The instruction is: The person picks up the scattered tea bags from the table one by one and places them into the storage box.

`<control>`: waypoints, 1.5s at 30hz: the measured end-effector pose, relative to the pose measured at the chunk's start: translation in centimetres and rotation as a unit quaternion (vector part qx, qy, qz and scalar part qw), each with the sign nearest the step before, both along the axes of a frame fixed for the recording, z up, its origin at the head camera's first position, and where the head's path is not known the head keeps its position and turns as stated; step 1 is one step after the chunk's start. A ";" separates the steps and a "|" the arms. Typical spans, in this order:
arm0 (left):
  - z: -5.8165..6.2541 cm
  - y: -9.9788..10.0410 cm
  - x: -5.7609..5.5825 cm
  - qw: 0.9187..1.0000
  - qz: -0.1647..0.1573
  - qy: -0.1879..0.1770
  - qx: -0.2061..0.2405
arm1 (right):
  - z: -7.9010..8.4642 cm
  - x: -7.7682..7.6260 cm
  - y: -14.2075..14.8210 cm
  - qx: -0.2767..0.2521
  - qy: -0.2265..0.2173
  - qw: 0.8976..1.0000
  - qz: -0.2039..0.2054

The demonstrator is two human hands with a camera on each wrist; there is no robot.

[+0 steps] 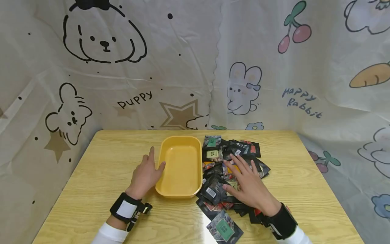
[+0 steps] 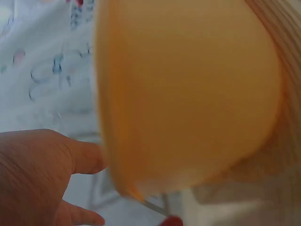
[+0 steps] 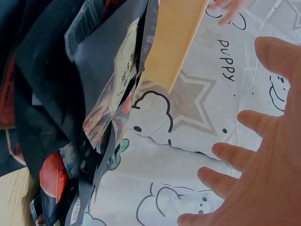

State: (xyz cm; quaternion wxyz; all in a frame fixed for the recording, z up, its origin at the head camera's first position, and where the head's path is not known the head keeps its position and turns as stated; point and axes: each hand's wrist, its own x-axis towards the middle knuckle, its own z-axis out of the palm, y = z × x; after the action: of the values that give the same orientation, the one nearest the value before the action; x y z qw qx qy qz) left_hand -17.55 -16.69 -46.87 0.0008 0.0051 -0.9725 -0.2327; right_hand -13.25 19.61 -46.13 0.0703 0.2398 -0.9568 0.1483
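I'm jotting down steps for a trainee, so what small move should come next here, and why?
I'd likely have the right hand pinch a single packet from the pile of dark packets: its fingers are spread above the pile and grip nothing, and the yellow tray right beside the pile shows a bare inside.

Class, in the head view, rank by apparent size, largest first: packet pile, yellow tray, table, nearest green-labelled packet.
1. Table
2. Packet pile
3. Yellow tray
4. Nearest green-labelled packet
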 end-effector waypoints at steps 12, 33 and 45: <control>-1.6 -0.1 -0.4 0.998 -0.057 -0.010 0.031 | -1.4 0.0 -1.8 0.001 -0.028 0.996 0.090; -2.0 0.0 0.2 0.997 -0.069 0.039 -0.007 | -3.2 0.1 -3.2 0.108 -0.063 0.968 0.216; -2.2 -0.2 0.2 0.996 -0.074 0.050 0.006 | -2.7 -0.2 -3.8 0.116 0.043 0.973 0.197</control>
State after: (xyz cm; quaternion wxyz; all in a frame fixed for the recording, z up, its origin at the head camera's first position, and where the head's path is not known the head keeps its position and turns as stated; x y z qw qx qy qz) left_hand -17.37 -16.87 -49.09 0.0326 -0.0787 -0.9675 -0.2381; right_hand -13.47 15.79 -48.84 0.0523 0.4363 -0.8975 0.0370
